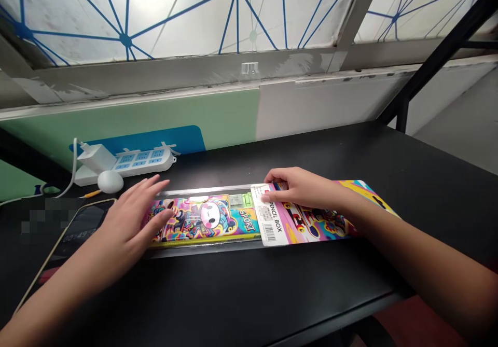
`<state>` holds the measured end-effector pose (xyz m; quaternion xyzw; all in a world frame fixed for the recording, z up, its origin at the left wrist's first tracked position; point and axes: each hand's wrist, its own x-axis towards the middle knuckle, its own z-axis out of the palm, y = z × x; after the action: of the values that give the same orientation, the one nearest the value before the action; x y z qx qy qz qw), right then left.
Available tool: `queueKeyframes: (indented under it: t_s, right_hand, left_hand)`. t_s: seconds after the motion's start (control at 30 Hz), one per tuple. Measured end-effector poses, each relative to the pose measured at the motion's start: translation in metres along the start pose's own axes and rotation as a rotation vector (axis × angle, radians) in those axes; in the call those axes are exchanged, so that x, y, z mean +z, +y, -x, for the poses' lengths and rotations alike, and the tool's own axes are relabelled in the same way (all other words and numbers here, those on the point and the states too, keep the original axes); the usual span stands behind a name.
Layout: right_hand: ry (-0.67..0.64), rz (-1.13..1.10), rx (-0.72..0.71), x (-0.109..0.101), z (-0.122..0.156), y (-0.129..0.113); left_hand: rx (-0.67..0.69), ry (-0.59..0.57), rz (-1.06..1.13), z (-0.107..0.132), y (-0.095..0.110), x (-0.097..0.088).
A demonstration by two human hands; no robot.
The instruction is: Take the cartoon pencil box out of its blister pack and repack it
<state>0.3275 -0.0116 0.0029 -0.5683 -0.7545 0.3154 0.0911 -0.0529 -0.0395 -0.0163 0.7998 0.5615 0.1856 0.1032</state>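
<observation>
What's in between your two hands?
A colourful pencil box in clear packaging lies between the left hand and the right hand, touching both, as the head view shows.

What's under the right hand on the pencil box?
The right hand lies across the white card label printed PENCIL BOX and the pink printed pencil box. Whatever is printed beneath the palm and fingers is covered, so it cannot be seen.

Cartoon-printed pencil box (202,221) in clear plastic packaging (206,247), lying flat and lengthwise near the front edge of the counter (295,147), white "PENCIL BOX" label (269,214) across its middle.
</observation>
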Motion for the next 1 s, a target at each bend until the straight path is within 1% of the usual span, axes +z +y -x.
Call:
queueKeyframes:
  t_s: [0.1, 0.2, 0.27, 0.37, 0.4, 0.47, 0.53, 0.63, 0.73, 0.8, 1.0]
  right_hand:
    - [0.002, 0.005, 0.0, 0.0, -0.001, 0.002]
    - [0.018, 0.027, 0.017, -0.001, -0.002, 0.005]
    - [0.039, 0.048, 0.032, -0.001, -0.001, 0.006]
    - [0.057, 0.056, 0.035, 0.0, 0.0, 0.004]
    - [0.057, 0.055, 0.032, 0.0, 0.001, 0.002]
    - [0.055, 0.051, 0.032, 0.002, 0.002, -0.001]
    - [0.051, 0.051, 0.034, 0.004, 0.001, -0.004]
    - [0.048, 0.062, 0.031, 0.007, -0.002, -0.012]
    - [0.051, 0.129, 0.009, 0.013, -0.009, -0.028]
    - [0.039, 0.191, -0.025, 0.018, -0.016, -0.044]
    - [-0.031, 0.312, -0.173, 0.043, -0.047, -0.108]
  left_hand:
    - [-0.197, 0.03, 0.211, 0.003, 0.008, -0.008]
    - [-0.29, 0.129, 0.427, 0.004, 0.016, -0.012]
    - [-0.329, 0.214, 0.593, 0.005, 0.018, -0.013]
    - [-0.334, 0.303, 0.907, 0.004, 0.016, -0.01]
    - [-0.327, 0.313, 1.012, 0.003, 0.016, -0.008]
    - [-0.332, 0.295, 1.174, 0.002, 0.018, -0.004]
    - [-0.341, 0.268, 1.264, 0.002, 0.023, 0.0]
    - [-0.32, 0.264, 1.351, 0.005, 0.031, 0.004]
    - [-0.296, 0.237, 1.427, 0.008, 0.034, 0.007]
    - [-0.282, 0.216, 1.458, 0.009, 0.033, 0.007]
    - [-0.264, 0.206, 1.442, 0.009, 0.032, 0.007]
